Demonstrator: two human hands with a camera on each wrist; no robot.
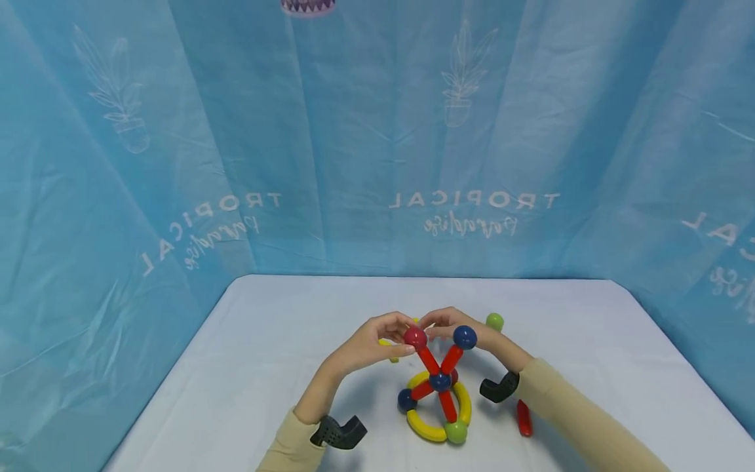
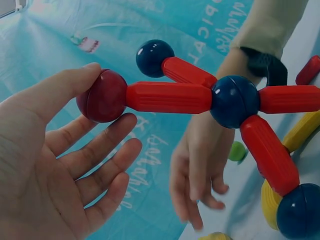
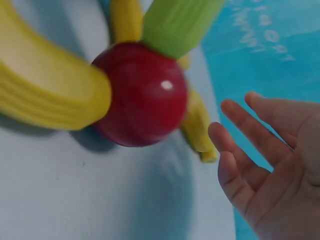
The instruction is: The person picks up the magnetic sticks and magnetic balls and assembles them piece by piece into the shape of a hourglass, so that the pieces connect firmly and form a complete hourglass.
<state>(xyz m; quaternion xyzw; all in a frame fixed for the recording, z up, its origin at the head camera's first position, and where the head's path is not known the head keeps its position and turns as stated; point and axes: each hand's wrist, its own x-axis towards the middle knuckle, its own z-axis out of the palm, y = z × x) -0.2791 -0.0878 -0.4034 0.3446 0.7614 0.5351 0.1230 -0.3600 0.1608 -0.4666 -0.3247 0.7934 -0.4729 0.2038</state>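
Observation:
A magnetic ball-and-rod model stands on the table. Its base is a ring of yellow curved rods (image 1: 426, 429) joined by balls, among them a blue ball (image 1: 406, 400) and a green ball (image 1: 456, 432). Red rods (image 2: 170, 97) rise to a central blue ball (image 2: 235, 101), then fork to a red ball (image 2: 103, 96) and an upper blue ball (image 1: 464, 337). My left hand (image 1: 366, 345) pinches that upper red ball between thumb and fingers. Behind the model, my right hand (image 3: 285, 165) holds nothing; its fingers are spread and loosely bent, apart from the lower red ball (image 3: 142, 95).
A loose red rod (image 1: 524, 418) lies right of the model, near the right sleeve. Beyond the right wrist is a green piece (image 1: 495, 321). Yellow pieces (image 1: 394, 358) lie behind the left hand. A blue curtain (image 1: 377, 164) surrounds the white table (image 1: 283, 314).

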